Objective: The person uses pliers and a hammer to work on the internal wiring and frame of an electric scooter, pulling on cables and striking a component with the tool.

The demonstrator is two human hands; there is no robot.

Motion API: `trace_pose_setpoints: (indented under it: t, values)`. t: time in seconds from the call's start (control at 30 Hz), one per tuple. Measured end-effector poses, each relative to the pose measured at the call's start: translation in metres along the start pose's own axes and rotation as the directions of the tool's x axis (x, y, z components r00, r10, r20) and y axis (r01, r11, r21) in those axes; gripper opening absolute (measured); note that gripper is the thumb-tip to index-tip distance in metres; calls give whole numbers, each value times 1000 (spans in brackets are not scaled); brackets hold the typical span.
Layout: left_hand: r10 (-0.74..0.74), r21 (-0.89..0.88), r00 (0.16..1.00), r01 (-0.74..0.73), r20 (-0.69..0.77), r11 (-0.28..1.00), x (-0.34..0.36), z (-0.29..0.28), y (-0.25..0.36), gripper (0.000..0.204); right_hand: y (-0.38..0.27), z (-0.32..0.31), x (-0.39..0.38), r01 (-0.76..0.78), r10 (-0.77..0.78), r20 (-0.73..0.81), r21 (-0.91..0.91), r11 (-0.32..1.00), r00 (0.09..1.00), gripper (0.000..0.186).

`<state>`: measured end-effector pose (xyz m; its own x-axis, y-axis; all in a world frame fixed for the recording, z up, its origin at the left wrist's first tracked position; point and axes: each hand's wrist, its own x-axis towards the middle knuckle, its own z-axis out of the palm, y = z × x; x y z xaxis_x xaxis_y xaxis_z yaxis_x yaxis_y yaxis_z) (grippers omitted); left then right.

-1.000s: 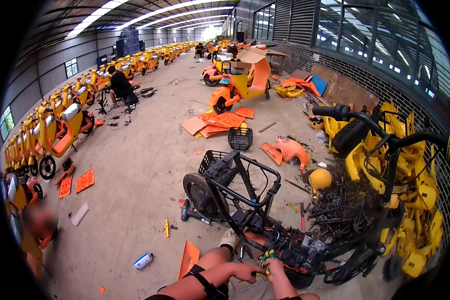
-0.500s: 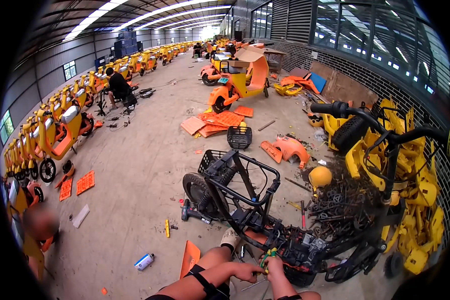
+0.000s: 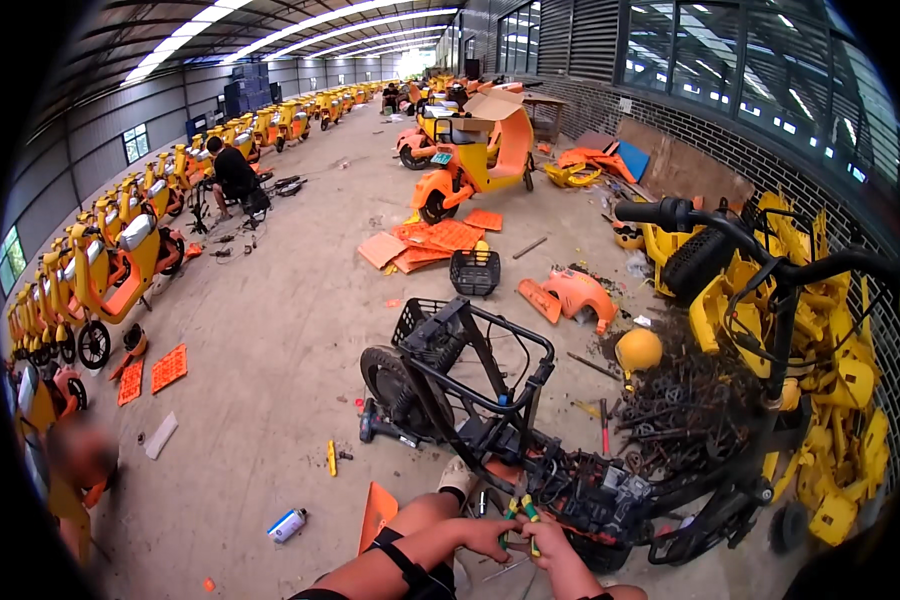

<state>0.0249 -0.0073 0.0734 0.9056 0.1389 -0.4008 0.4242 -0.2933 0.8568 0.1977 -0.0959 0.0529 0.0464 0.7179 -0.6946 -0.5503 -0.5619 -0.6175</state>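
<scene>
— The green-handled pliers (image 3: 529,509) now spread wider.
— Held how?
— Right hand (image 3: 553,542) clasps one handle; left hand (image 3: 484,536) meets the other, grip hard to tell.
— Where?
— Beside the stripped scooter (image 3: 610,492).

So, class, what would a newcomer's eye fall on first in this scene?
Probably the stripped black scooter frame, sprawling across the lower middle and right, with the left hand and right hand holding a green-handled tool beside it. Then the long row of yellow-and-orange scooters running back along the left side, and the heap of yellow body panels at the far right.
</scene>
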Motion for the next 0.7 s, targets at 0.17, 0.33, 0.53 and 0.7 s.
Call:
trace_pose_setpoints:
  t: [0.17,0.33,0.53,0.7]
  values:
    - [107,-102,987,-120,-123,987,7,2,-9,80,-6,-2,-7,-37,34,146,17,999,989,73]
    - [41,-13,978,-44,-202,999,3,-2,-5,77,-9,-1,-7,-44,41,222,8,999,974,78]
    - [25,99,966,0,-256,995,1,-3,-5,71,-3,1,-6,-119,113,263,8,993,958,88]
    - [-95,78,982,109,-162,991,-3,-6,-4,65,9,-1,-3,-208,203,346,-24,978,916,93]
